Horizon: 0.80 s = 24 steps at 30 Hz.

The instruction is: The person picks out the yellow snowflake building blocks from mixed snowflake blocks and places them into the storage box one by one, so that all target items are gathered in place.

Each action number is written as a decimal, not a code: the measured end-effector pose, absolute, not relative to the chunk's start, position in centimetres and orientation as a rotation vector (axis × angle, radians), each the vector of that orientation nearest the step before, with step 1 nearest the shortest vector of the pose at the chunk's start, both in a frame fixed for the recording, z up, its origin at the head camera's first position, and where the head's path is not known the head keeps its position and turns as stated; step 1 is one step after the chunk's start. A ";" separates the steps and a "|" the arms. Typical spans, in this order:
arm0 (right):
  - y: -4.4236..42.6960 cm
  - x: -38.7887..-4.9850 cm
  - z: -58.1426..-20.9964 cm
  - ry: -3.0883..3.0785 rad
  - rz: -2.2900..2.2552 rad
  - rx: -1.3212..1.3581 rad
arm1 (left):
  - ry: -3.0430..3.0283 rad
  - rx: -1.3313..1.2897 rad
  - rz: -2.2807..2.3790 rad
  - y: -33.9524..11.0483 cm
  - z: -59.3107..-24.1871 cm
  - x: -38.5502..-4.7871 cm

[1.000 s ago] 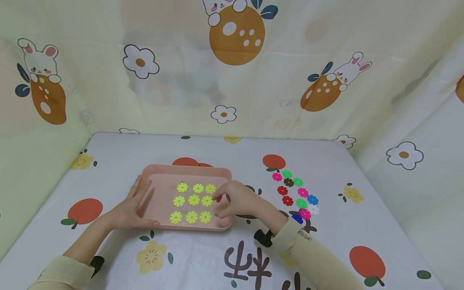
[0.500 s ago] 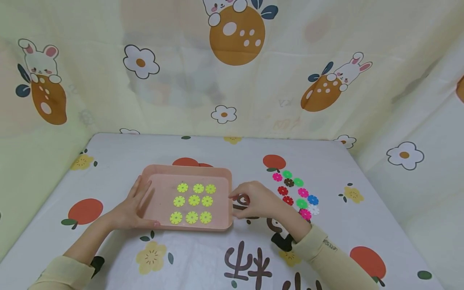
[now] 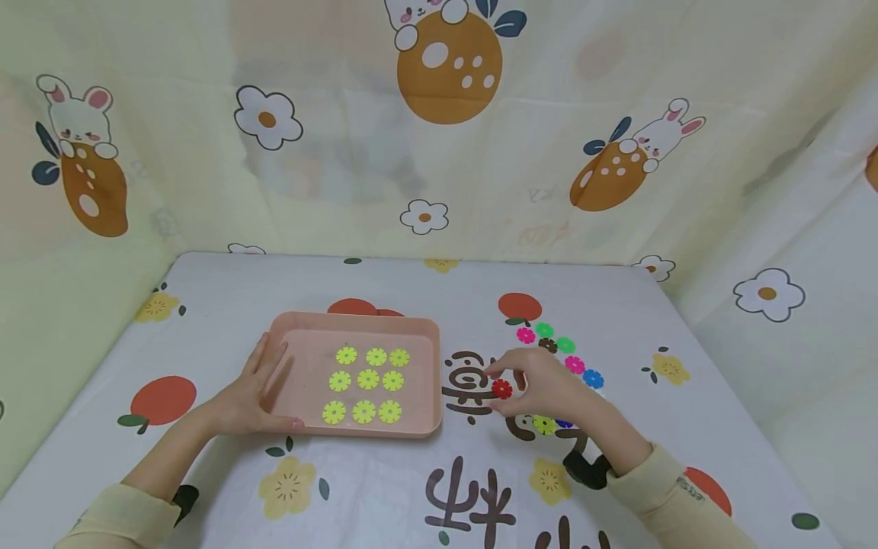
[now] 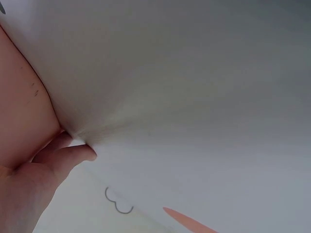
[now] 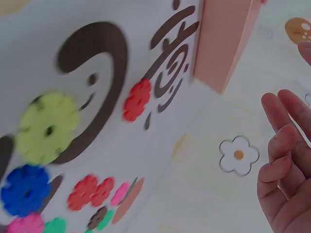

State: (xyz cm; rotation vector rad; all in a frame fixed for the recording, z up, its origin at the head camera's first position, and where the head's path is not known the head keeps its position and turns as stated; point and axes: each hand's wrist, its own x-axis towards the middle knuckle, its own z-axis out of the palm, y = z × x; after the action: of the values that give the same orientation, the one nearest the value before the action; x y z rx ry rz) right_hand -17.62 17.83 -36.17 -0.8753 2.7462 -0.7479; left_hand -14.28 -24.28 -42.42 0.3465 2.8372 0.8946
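Spread over the left side of a pink tray [image 3: 302,374] in the head view, my left hand [image 3: 236,400] touches its rim with straight fingers, the thumb along the front edge. Several yellow-green notched discs [image 3: 368,379] lie flat in rows of three inside the tray. My right hand [image 3: 542,381] is right of the tray, thumb and forefinger apart. Between them a red notched disc [image 3: 501,389] shows; the right wrist view has that red disc [image 5: 137,99] on the cloth, away from the fingers [image 5: 286,138]. The hand partly hides the loose discs.
Loose discs in pink [image 3: 526,335], green [image 3: 565,345], brown [image 3: 547,345] and blue [image 3: 593,379] lie beyond the right hand. One yellow-green disc [image 3: 544,425] and a dark blue disc [image 5: 25,191] lie near the wrist. A printed curtain [image 3: 329,191] hangs behind the table.
My right hand has moved right, from over the tray to the cloth beside it. One red disc and one yellow-green disc on the cloth have come into view. My left hand stays in place.
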 end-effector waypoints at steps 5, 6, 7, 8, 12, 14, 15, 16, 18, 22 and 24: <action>19.5 -17.3 -36.4 2.762 -0.739 -0.858 | 2.833 0.341 0.873 -24.3 -42.3 -14.3; 19.8 -17.3 -36.5 2.761 -0.734 -0.849 | 2.831 0.340 0.869 -24.2 -42.3 -14.3; 20.1 -17.2 -36.6 2.762 -0.729 -0.842 | 2.830 0.340 0.866 -24.2 -42.3 -14.3; 20.4 -17.2 -36.6 2.759 -0.732 -0.832 | 2.829 0.338 0.863 -24.2 -42.3 -14.3; 21.7 -17.0 -36.8 2.769 -0.718 -0.826 | 2.827 0.339 0.864 -24.2 -42.3 -14.3; 22.2 -16.9 -36.9 2.789 -0.701 -0.843 | 2.828 0.339 0.862 -24.2 -42.3 -14.3; 22.4 -16.9 -36.9 2.800 -0.690 -0.852 | 2.828 0.338 0.861 -24.2 -42.2 -14.3; 22.6 -16.8 -36.9 2.812 -0.677 -0.857 | 2.828 0.337 0.861 -24.1 -42.2 -14.3; 23.1 -16.7 -37.0 2.824 -0.660 -0.854 | 2.830 0.340 0.862 -24.1 -42.2 -14.2; 23.8 -16.6 -37.6 2.820 -0.657 -0.807 | 2.833 0.342 0.861 -24.0 -42.0 -14.2; 24.1 -16.7 -38.0 2.820 -0.644 -0.786 | 2.834 0.340 0.859 -24.1 -42.0 -14.2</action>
State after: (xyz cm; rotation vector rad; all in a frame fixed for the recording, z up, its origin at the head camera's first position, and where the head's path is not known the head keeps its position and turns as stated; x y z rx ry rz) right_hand -16.68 24.13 -37.98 -0.7861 2.8196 -0.6436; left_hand -14.24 -24.07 -42.01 0.3405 2.8341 0.8593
